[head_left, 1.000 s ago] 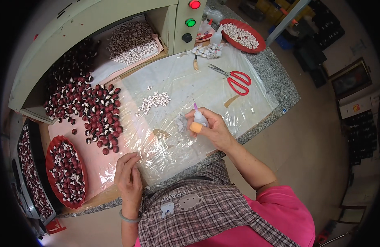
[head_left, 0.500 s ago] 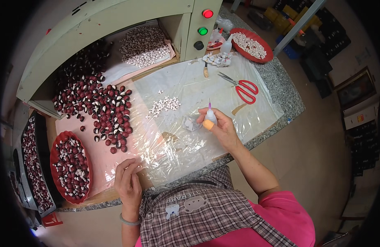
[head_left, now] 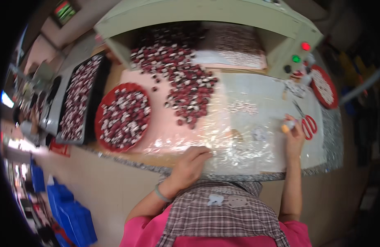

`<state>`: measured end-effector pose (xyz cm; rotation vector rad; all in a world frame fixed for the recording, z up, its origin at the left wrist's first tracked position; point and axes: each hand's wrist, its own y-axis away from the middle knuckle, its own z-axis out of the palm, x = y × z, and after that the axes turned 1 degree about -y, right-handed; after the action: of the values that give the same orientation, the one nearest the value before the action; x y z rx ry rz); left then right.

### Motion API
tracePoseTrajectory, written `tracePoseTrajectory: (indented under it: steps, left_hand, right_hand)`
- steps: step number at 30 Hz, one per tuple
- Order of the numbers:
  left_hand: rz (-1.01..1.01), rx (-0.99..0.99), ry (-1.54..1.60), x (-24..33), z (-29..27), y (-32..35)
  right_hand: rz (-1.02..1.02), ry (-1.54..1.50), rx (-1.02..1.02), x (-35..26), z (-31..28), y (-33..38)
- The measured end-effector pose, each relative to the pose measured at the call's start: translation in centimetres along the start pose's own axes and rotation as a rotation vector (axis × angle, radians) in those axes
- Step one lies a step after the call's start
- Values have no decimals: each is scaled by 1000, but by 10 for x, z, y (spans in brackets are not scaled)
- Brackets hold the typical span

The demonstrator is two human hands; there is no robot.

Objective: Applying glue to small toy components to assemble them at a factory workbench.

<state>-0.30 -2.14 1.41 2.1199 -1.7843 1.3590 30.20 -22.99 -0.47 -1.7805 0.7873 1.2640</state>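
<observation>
My right hand [head_left: 295, 135], with an orange cover on the thumb, is closed around a small white squeeze bottle [head_left: 289, 122] over the right part of the plastic sheet. The picture is smeared, so the bottle's needle tip hardly shows. Near the front edge of the table, my left hand [head_left: 190, 165] rests with its fingers bent and pressed together; whether anything is between them cannot be made out. Ahead of it lies a spread of dark red and black balls [head_left: 190, 94] with white parts. A small pile of white pieces [head_left: 243, 107] sits between the hands, farther off.
Red-handled scissors [head_left: 309, 125] lie right of my right hand. A red bowl [head_left: 100, 123] and a black tray [head_left: 91, 119] hold more balls at the left. A green-grey hooded machine [head_left: 198, 16] stands behind; a red dish [head_left: 333, 99] of white pieces sits far right.
The view has swung to the left, bringing the bowl, the tray and blue containers on the floor further in. The bottle stays in my right hand; my left fingers look more drawn together.
</observation>
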Motion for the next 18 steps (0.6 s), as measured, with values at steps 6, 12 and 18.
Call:
tracePoseTrajectory:
  steps: [6, 12, 18]
  left_hand:
    - [5, 57, -1, -1, -4, 5]
    - [-33, 117, -84, -14, -23, 3]
    - [7, 154, -87, -19, -24, 7]
  right_hand:
    - [78, -24, 0, 15, -10, -16]
    - [51, 60, -28, 28, -4, -21]
    - [5, 15, -21, 30, -5, -20]
